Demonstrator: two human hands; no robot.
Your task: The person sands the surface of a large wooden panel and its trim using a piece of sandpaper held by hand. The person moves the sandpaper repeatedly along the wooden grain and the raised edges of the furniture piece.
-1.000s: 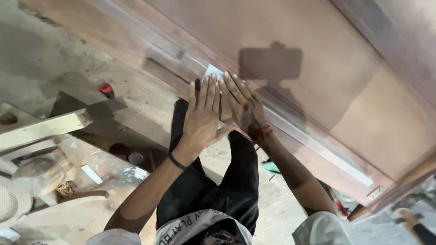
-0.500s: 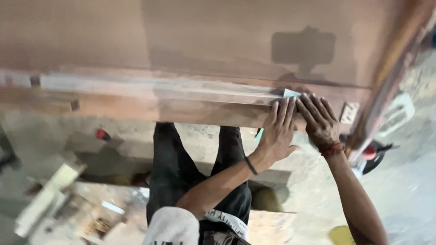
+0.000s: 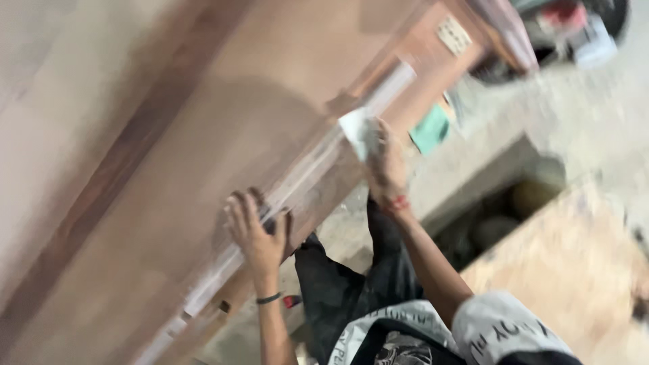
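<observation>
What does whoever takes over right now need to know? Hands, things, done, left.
Left hand: flat on the pale dusty strip along the edge of the wooden door panel.
Right hand: further up the same strip, pressing a small whitish sheet, probably sandpaper, against it.
Done: the strip looks pale and rubbed between the hands.
Left: cannot tell from this blurred view how much of the strip is unworked.

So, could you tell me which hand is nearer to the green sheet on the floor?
Right. The right hand holds a pale pad against the panel edge just beside the green sheet; the left hand rests farther down the panel.
</observation>
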